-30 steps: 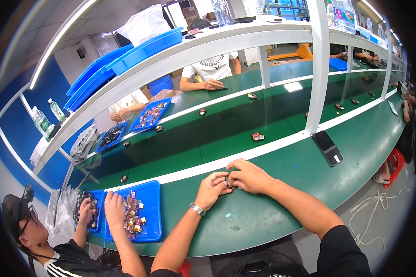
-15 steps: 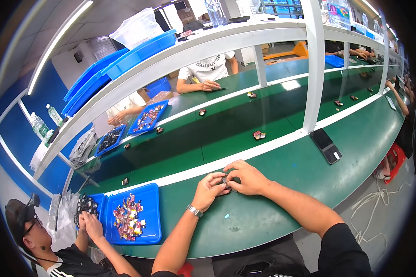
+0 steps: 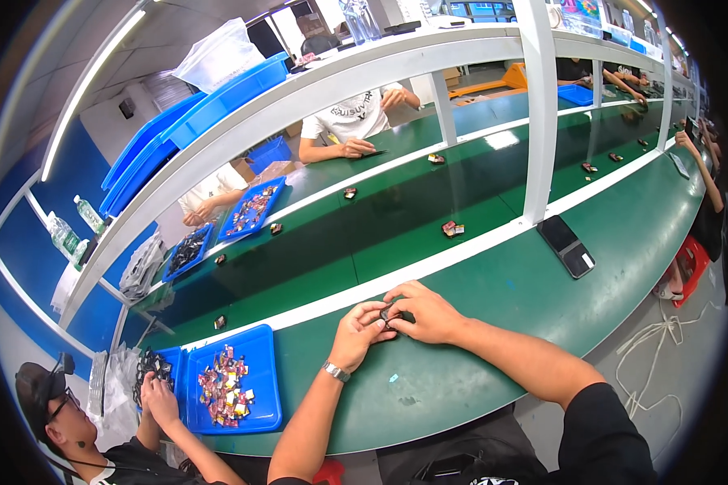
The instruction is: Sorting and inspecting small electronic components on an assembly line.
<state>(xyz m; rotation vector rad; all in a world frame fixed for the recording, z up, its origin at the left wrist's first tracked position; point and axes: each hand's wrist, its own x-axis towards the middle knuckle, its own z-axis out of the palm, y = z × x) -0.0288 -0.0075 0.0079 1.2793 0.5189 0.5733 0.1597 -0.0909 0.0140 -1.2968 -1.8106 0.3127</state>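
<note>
My left hand (image 3: 356, 333) and my right hand (image 3: 429, 315) meet over the green bench, fingertips closed around a small dark piece (image 3: 387, 316). Fingers cover most of it, so its exact kind does not show. A watch sits on my left wrist. Left of my hands, a blue tray (image 3: 275, 380) holds many small red, yellow and white pieces. A black flip-style phone (image 3: 566, 246) lies on the bench to the right. Near my wrists is a tiny pale scrap (image 3: 394, 378).
Beyond a white rail (image 3: 323, 314), small red-and-black pieces (image 3: 453, 229) lie spaced along a dark green belt (image 3: 388, 242). A white post (image 3: 538, 121) rises from the rail. At left, a co-worker's hands (image 3: 160, 398) work beside a tray of black parts (image 3: 155, 365).
My hands stay together on the dark piece, with a slight shift of the fingers. The view has moved a little. Across the belt, a person in white has raised one hand.
</note>
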